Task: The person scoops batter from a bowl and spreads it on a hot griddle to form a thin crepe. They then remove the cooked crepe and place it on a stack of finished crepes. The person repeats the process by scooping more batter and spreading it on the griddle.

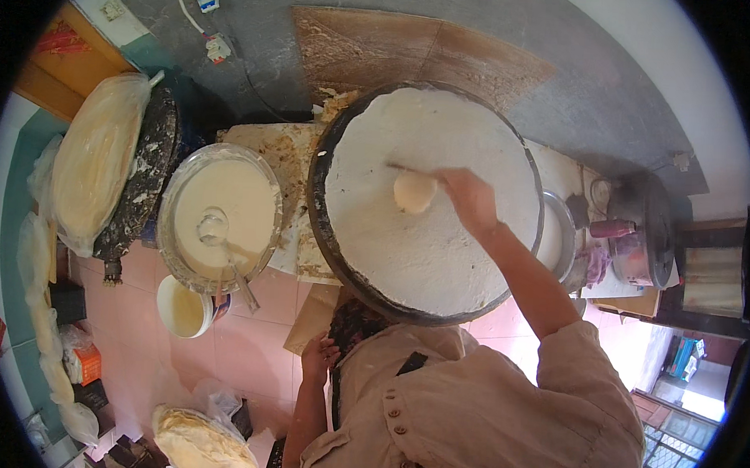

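Note:
My right hand [471, 197] is over a big round griddle [315, 187] with a dark rim. It grips a thin stick-like tool [403, 167], blurred, probably a batter spreader. A white layer of batter [374, 253] covers nearly the whole griddle surface. Just below the tool lies a small round cream-coloured patch [414, 193]; whether it is batter or part of the tool is unclear. My left hand [319, 355] hangs low beside my body, near a dark patterned cloth [355, 321]. Its fingers are bent, and whether they hold anything is hidden.
Left of the griddle stands a metal basin [167, 225] of batter with a ladle [238, 275] in it. A white bucket [205, 317] is below. Bagged flatbreads [99, 159] lean at far left; stacked flatbreads [205, 446] sit lower down. Another basin [563, 239] stands right.

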Tool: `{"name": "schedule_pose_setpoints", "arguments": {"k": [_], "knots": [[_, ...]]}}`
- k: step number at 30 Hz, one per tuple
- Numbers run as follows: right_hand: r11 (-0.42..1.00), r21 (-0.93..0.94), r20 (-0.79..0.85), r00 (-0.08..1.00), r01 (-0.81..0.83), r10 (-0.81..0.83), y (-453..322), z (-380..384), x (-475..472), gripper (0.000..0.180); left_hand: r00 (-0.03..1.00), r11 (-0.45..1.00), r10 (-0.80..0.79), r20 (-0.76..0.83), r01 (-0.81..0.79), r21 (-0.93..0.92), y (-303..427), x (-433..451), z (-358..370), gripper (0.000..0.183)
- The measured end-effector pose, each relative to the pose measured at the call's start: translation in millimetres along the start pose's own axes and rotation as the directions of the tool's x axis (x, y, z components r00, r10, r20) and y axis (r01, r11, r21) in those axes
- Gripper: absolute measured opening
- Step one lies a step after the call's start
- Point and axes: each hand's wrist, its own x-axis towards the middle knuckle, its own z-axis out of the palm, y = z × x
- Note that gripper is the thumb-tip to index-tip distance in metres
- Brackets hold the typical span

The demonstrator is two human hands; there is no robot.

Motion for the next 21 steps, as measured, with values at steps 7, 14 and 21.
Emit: {"name": "schedule_pose_setpoints", "arguments": {"k": [7,14,21], "knots": [[0.982,0.124,0.336,0.937,-0.141,0.092,-33,-29,-42,0.022,0.999,0.999,0.033,0.032,-0.032,-0.02,5,5,-1,0.046],[0.785,0.273,0.001,0.816,-0.557,0.578,-35,-21,-73,0.028,0.997,0.998,0.05,0.052,-0.049,-0.024,8,10,-7,0.044],[0.61,0.493,0.095,0.735,-0.621,0.671,-92,34,-81,0.028,0.999,0.997,0.023,0.03,-0.021,-0.08,-3,-1,-14,0.049]]}}
